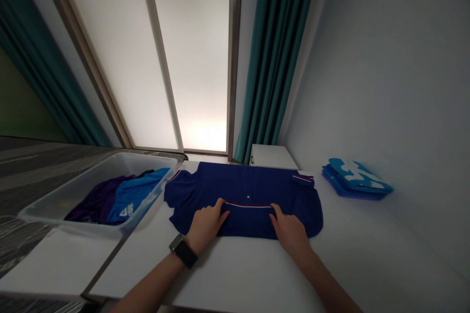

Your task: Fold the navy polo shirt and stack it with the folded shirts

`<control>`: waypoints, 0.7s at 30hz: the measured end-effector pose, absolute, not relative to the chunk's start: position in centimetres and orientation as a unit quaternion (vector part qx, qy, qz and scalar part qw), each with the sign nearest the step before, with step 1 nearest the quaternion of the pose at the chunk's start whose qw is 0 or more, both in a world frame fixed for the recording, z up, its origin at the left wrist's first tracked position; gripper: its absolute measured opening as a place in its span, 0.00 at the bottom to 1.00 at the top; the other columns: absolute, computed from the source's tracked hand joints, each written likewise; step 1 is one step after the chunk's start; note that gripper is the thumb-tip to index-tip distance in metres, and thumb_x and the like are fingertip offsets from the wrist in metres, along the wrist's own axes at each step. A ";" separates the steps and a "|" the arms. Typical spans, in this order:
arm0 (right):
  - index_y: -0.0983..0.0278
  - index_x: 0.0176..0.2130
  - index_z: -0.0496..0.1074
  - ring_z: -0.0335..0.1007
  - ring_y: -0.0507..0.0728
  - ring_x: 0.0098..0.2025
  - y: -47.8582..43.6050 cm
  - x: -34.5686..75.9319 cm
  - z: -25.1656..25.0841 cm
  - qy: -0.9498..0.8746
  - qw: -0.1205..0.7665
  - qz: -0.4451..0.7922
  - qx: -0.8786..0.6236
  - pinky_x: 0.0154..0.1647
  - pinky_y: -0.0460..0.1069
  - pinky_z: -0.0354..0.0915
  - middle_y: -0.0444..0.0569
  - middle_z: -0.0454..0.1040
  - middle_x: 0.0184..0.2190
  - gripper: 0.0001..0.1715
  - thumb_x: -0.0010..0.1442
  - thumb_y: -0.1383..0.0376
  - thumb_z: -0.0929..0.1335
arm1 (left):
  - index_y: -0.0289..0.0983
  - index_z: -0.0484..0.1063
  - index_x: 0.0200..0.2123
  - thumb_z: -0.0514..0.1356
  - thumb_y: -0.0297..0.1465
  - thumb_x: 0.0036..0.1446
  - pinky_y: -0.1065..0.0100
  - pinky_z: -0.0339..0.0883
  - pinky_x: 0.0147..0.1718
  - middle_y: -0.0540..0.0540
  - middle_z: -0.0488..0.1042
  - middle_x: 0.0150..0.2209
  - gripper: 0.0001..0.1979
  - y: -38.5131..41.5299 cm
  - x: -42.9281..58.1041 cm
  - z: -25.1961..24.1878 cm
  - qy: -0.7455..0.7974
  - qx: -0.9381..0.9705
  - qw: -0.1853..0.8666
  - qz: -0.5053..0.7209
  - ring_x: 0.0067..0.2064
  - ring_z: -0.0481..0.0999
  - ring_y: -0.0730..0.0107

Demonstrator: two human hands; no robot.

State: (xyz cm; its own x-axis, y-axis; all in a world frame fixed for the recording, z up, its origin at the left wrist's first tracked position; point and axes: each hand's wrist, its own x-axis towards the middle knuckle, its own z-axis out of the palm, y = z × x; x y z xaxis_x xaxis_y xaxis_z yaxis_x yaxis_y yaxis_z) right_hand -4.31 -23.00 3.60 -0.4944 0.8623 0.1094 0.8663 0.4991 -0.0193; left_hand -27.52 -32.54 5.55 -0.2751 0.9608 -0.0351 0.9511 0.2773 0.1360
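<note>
A dark blue polo shirt [253,181] lies spread across the white table, its sleeve cuffs edged in red and white. The collar [247,212], with the same striped edge, faces me near the shirt's front. My left hand [207,222], with a dark watch on the wrist, pinches the collar's left end between thumb and forefinger. At the collar's right end my right hand [290,232] grips the cloth the same way. A small light button shows just beyond the collar. The cloth under both hands is partly hidden.
To the left stands a translucent plastic bin [123,159] holding purple and bright blue garments [137,193]. On the white table [253,274], a stack of folded blue clothes [356,181] sits at the right by the wall. Behind the table are a white cabinet [273,155] and teal curtains [277,58].
</note>
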 end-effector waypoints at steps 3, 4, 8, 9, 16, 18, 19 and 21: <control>0.62 0.59 0.64 0.78 0.60 0.35 -22.7 -4.0 3.6 -0.868 0.012 -0.016 -0.497 0.33 0.49 0.65 0.54 0.80 0.33 0.23 0.70 0.61 0.56 | 0.38 0.63 0.53 0.47 0.44 0.67 0.63 0.68 0.35 0.40 0.78 0.35 0.20 -32.4 -27.9 5.8 0.789 0.612 0.045 0.014 0.40 0.79 0.53; 0.62 0.59 0.64 0.78 0.60 0.36 -22.6 -3.8 3.6 -0.871 0.003 -0.013 -0.490 0.32 0.48 0.66 0.54 0.80 0.34 0.23 0.70 0.61 0.56 | 0.38 0.63 0.53 0.47 0.44 0.67 0.63 0.68 0.35 0.39 0.78 0.36 0.19 -32.4 -28.1 5.9 0.785 0.617 0.048 0.010 0.40 0.79 0.53; 0.60 0.59 0.66 0.79 0.61 0.35 -23.6 -2.7 3.6 -0.886 -0.014 -0.006 -0.464 0.31 0.48 0.67 0.54 0.80 0.33 0.23 0.69 0.61 0.57 | 0.38 0.66 0.51 0.48 0.43 0.67 0.62 0.69 0.34 0.39 0.78 0.37 0.18 -33.6 -28.6 6.2 0.755 0.653 0.065 -0.001 0.39 0.80 0.52; 0.60 0.59 0.66 0.79 0.60 0.33 -24.0 -2.4 3.5 -0.887 -0.017 -0.010 -0.461 0.30 0.48 0.67 0.54 0.80 0.32 0.23 0.69 0.61 0.58 | 0.38 0.66 0.51 0.49 0.43 0.67 0.62 0.69 0.34 0.39 0.79 0.37 0.18 -34.1 -28.5 6.2 0.749 0.659 0.068 -0.005 0.38 0.80 0.52; 0.61 0.60 0.66 0.78 0.60 0.31 -27.0 -1.6 3.0 -0.888 -0.032 -0.039 -0.458 0.30 0.49 0.67 0.53 0.80 0.28 0.23 0.69 0.62 0.58 | 0.39 0.67 0.53 0.46 0.43 0.67 0.61 0.69 0.33 0.40 0.79 0.34 0.20 -37.2 -27.5 6.0 0.755 0.653 0.054 -0.015 0.36 0.80 0.52; 0.61 0.59 0.67 0.78 0.60 0.33 -27.1 -1.6 3.4 -0.890 -0.023 -0.036 -0.454 0.34 0.50 0.67 0.54 0.80 0.30 0.23 0.69 0.63 0.58 | 0.39 0.66 0.55 0.45 0.43 0.68 0.60 0.69 0.33 0.40 0.79 0.34 0.21 -37.4 -27.5 6.2 0.754 0.655 0.051 -0.013 0.36 0.80 0.51; 0.61 0.58 0.68 0.78 0.61 0.35 -26.9 -1.6 3.7 -0.894 -0.016 -0.033 -0.448 0.37 0.51 0.67 0.54 0.80 0.32 0.22 0.68 0.63 0.58 | 0.39 0.64 0.57 0.44 0.42 0.68 0.59 0.69 0.34 0.40 0.80 0.35 0.22 -37.5 -27.5 6.3 0.753 0.656 0.049 -0.008 0.36 0.80 0.51; 0.63 0.57 0.69 0.78 0.61 0.37 -26.6 -1.7 4.1 -0.897 0.004 -0.021 -0.441 0.44 0.54 0.65 0.55 0.80 0.34 0.23 0.69 0.63 0.57 | 0.38 0.59 0.62 0.43 0.41 0.68 0.59 0.69 0.35 0.39 0.80 0.36 0.24 -37.4 -27.5 6.4 0.755 0.654 0.048 0.011 0.37 0.80 0.51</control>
State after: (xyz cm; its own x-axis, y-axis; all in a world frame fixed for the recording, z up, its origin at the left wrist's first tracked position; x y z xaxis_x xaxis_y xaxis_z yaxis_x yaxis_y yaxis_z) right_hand -1.66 -26.59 4.07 -0.6108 0.7913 0.0260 0.7917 0.6100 0.0335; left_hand -27.53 -37.44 6.42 -0.1410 0.9883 -0.0573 0.9862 0.1453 0.0793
